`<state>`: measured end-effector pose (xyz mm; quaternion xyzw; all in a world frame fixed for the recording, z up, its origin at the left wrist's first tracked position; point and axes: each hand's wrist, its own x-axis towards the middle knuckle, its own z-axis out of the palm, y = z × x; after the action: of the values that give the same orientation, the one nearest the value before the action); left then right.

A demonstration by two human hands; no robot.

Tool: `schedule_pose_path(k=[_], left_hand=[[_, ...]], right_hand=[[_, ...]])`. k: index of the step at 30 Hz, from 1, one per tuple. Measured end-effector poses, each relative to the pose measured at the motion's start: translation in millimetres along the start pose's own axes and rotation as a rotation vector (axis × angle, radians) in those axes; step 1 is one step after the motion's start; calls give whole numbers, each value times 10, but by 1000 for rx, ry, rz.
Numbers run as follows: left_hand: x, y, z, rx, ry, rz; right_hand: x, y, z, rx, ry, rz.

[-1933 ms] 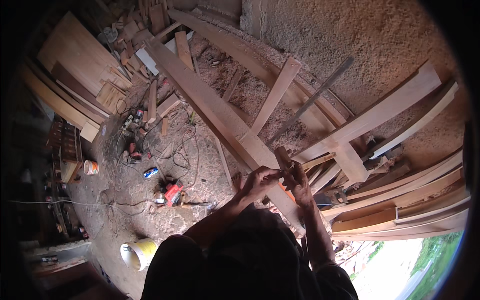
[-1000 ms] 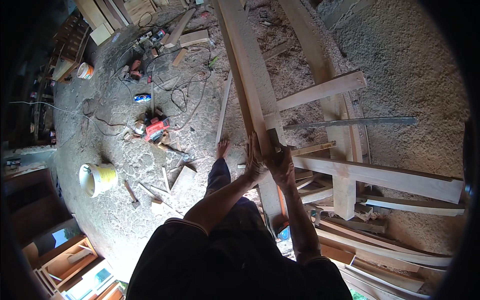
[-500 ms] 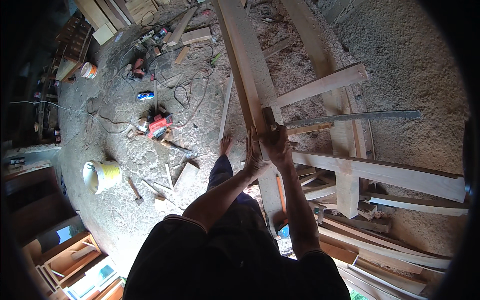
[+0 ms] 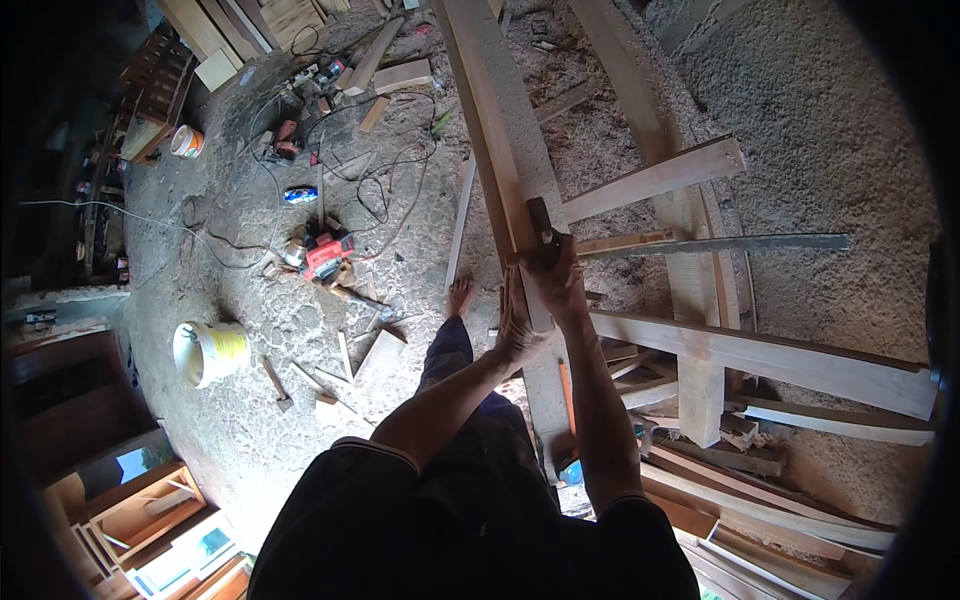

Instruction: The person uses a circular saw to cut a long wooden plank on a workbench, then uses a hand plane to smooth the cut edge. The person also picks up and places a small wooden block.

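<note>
My right hand (image 4: 556, 278) is closed round a dark, block-shaped tool (image 4: 541, 222); the fingers hide most of it, so its kind is unclear. The tool is against a long wooden beam (image 4: 497, 130), which runs away from me and lies along a wider, dusty plank (image 4: 530, 150). Lower down and to the left, my left hand (image 4: 517, 335) wraps around the beam's near end, with its fingers pointing away from me. The two hands are close together, the right one slightly farther off.
Loose boards, including a pale board (image 4: 770, 360), lie across a support on the right. On the floor at left are a red power tool (image 4: 327, 258), a white-and-yellow bucket (image 4: 228, 350), a hammer (image 4: 274, 384), cables and wood offcuts. My bare foot (image 4: 461, 297) is beside the plank.
My right hand and the dark tool have shifted a little farther along the beam, and the tool's angle has changed. My left hand stays at the beam's near end. The whole view has shifted slightly.
</note>
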<state>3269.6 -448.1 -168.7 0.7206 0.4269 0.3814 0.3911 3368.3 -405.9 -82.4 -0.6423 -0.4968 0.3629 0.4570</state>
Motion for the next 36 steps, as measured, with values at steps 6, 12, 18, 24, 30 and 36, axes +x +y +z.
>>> schedule_pose_path(k=[6,12,18,24,30,36], left_hand=[[-40,59,-49,77,78,86],[-104,-150,85,10,-33,-84],[-111,-73,40,-109,15,-110],[9,59,-50,-156,25,-103],[-103,-42,3,-19,-24,-107],[-480,-422,246,-156,-75,-241]], right_hand=[[-308,-58,-99,21,-29,-80],[-392,-5,-100,-84,13,63],[357,171,113,-118,17,129],[-209,42,-57,-34,-16,45],[17,19,1,-38,-6,58],[1143,2,317,25,11,108]])
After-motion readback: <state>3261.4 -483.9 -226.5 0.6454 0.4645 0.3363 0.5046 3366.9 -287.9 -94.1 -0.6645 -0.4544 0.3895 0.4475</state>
